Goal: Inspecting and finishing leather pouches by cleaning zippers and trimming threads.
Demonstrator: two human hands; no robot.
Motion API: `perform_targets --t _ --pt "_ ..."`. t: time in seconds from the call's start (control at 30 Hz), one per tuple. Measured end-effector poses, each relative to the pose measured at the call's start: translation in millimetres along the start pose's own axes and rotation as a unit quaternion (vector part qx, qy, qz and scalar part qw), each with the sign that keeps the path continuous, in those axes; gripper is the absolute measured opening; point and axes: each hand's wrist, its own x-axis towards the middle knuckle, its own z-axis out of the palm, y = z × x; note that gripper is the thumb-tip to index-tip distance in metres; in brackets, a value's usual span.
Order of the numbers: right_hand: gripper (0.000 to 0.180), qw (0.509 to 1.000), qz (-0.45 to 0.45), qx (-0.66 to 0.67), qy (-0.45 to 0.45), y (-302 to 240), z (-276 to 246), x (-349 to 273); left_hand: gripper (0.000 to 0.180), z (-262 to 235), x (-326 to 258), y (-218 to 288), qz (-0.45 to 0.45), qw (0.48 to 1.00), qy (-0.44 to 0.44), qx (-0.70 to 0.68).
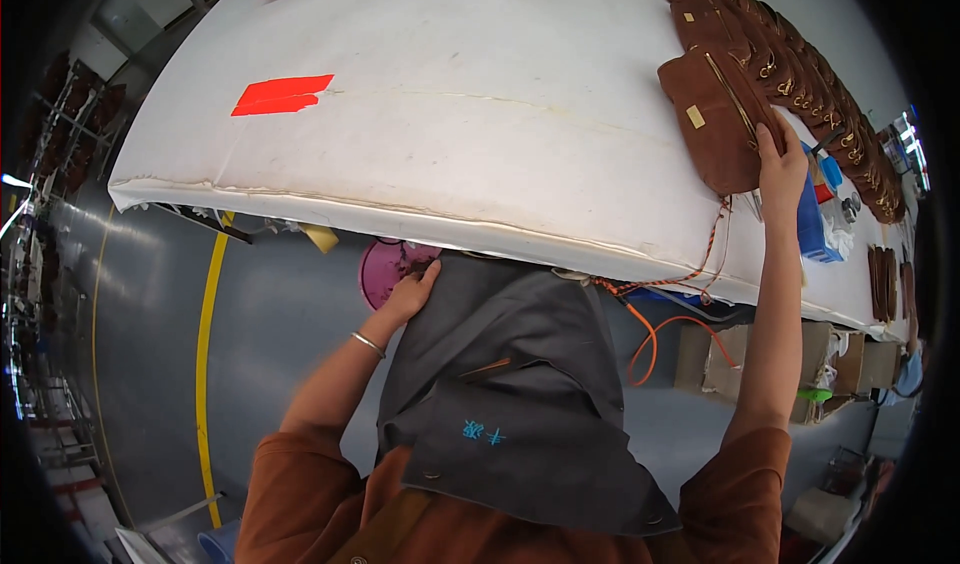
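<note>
At the right of the table, my right hand (782, 172) grips the edge of a brown bag (712, 124). Its thumb lies on the bag's face and the fingers reach round the side. The bag has a gold zipper along one side and a small gold plate. By the table's front edge my left hand (410, 294) is low, beside my dark grey apron (500, 314) and over a pink round bin (378, 272). Its fingers are mostly hidden, so whether it holds anything does not show.
A long row of similar brown bags (800, 79) runs along the right side. Near it stand a blue box (818, 226) and small brown pieces (882, 282). Red tape (282, 95) marks the white table (450, 154). Orange cables (655, 339) hang below, beside cardboard boxes (720, 364).
</note>
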Motion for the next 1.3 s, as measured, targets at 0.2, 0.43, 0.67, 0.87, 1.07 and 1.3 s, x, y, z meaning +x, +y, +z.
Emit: perform_targets --t 0.2,0.43,0.67,0.87,1.07,1.3 --pt "0.036 0.988 -0.151 0.006 0.030 -97.9 8.9 -10.1 0.052 17.4 -2.7 -36.2 0.024 0.982 0.182 -0.044" --pt "0.036 0.968 -0.236 0.089 -0.015 -157.2 20.1 -22.8 0.036 -12.8 19.3 -79.2 0.021 0.939 0.343 0.024" --pt "0.038 0.962 -0.228 0.096 -0.115 -163.0 62.2 -35.8 0.028 -3.4 7.5 -81.5 0.006 0.956 0.271 -0.111" --pt "0.040 0.972 -0.131 0.135 -0.143 -157.7 81.9 -26.1 0.033 16.7 -1.8 -103.1 -0.038 0.973 0.200 -0.108" --pt "0.040 0.971 -0.097 0.127 -0.178 -152.0 82.2 -18.0 0.040 37.1 3.3 -66.9 0.175 0.961 0.018 -0.216" --pt "0.040 0.946 -0.005 0.217 -0.239 -133.9 80.8 -13.5 0.042 12.4 17.5 -88.6 0.150 0.974 -0.164 -0.049"
